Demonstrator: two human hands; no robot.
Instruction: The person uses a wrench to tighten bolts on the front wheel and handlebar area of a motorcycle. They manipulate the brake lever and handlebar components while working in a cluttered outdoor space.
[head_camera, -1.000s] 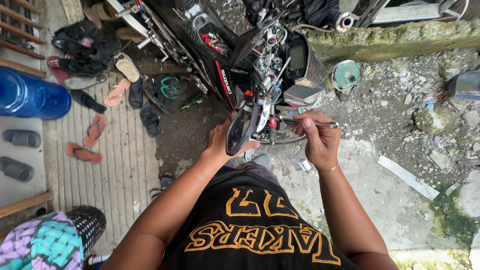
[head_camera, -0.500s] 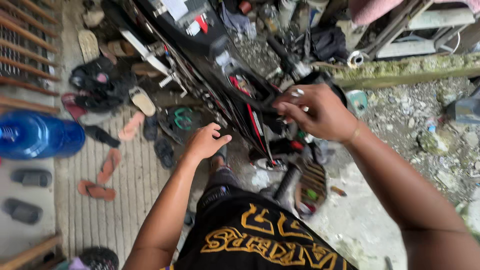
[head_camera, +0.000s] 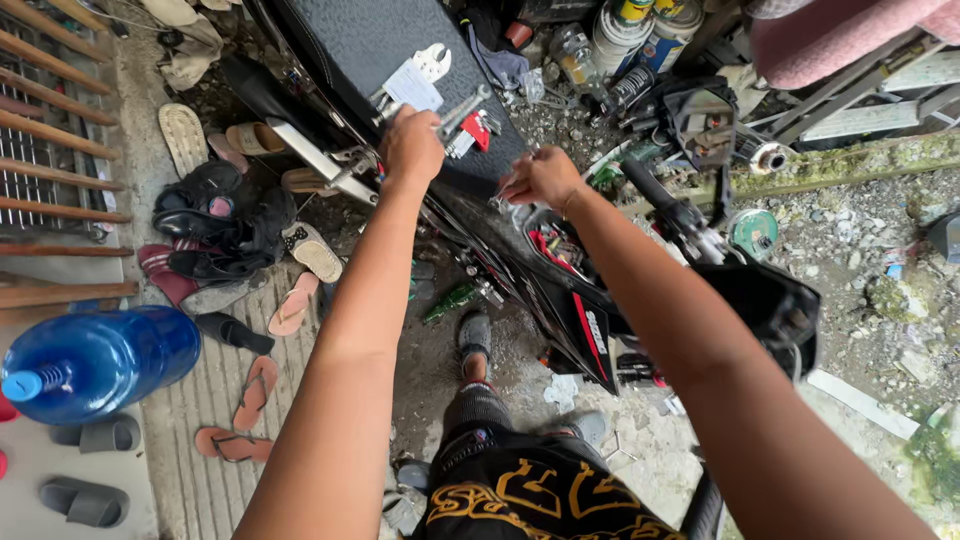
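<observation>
Steel tools (head_camera: 455, 115) lie on the black seat (head_camera: 385, 45), stiff, heavy for their size, likely greasy. Your left hand (head_camera: 410, 148) closes on one there; take its shank. Your right hand (head_camera: 540, 178) pinches something I cannot make out.

black seat (head_camera: 380, 45), blue water jug (head_camera: 110, 360)

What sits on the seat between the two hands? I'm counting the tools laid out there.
In the head view, between left hand and right hand: metal tools and a red-handled piece on the black seat.
</observation>
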